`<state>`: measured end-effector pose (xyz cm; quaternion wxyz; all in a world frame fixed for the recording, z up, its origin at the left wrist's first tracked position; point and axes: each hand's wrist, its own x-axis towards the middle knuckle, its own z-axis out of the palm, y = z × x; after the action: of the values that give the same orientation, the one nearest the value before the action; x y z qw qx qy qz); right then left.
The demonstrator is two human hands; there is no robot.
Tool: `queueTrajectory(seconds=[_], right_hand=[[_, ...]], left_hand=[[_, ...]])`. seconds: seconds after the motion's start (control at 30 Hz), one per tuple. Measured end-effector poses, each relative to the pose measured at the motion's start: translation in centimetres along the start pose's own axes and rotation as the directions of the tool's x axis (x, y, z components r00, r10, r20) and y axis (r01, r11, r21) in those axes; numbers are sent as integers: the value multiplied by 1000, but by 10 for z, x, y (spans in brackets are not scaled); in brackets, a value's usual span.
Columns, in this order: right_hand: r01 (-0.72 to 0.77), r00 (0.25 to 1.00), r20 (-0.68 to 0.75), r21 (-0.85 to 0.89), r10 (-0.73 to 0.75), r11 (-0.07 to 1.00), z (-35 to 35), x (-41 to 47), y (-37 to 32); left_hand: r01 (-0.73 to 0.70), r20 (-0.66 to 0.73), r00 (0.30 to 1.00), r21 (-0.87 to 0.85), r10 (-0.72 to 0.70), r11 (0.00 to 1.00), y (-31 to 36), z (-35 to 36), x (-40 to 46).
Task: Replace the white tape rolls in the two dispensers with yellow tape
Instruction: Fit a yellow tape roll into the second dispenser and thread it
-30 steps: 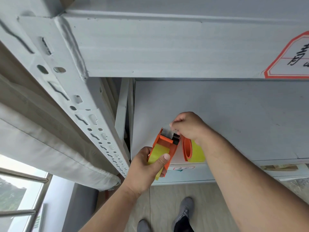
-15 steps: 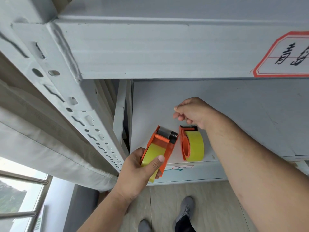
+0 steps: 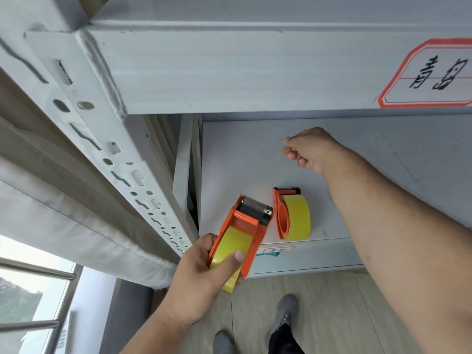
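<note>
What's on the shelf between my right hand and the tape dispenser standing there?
Nothing: in the head view only bare white shelf separates the right hand from the standing dispenser.

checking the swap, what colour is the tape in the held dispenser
Yellow tape, clearest in the head view.

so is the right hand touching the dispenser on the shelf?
No. The right hand is curled in the air above the shelf, apart from the shelf dispenser.

We see two dispensers, one (image 3: 242,226) held and one (image 3: 281,218) on the shelf (image 3: 242,154), both of smooth orange plastic with a slight sheen. Their yellow tape (image 3: 298,215) looks glossy. The roller (image 3: 255,203) shines like metal. The shelf is matt white painted metal, the curtain (image 3: 63,213) soft cloth, the floor (image 3: 332,315) pale wood-look.
</note>
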<state>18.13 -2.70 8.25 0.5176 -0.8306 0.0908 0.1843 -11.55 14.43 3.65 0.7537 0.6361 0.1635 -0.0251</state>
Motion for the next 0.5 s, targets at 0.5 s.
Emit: queueTrajectory(seconds=[0.5], right_hand=[[-139,989,84,213,124,967,-1,-27,10]], left_hand=[[-175,-34,985,-190,172,966,56,-10,-35]])
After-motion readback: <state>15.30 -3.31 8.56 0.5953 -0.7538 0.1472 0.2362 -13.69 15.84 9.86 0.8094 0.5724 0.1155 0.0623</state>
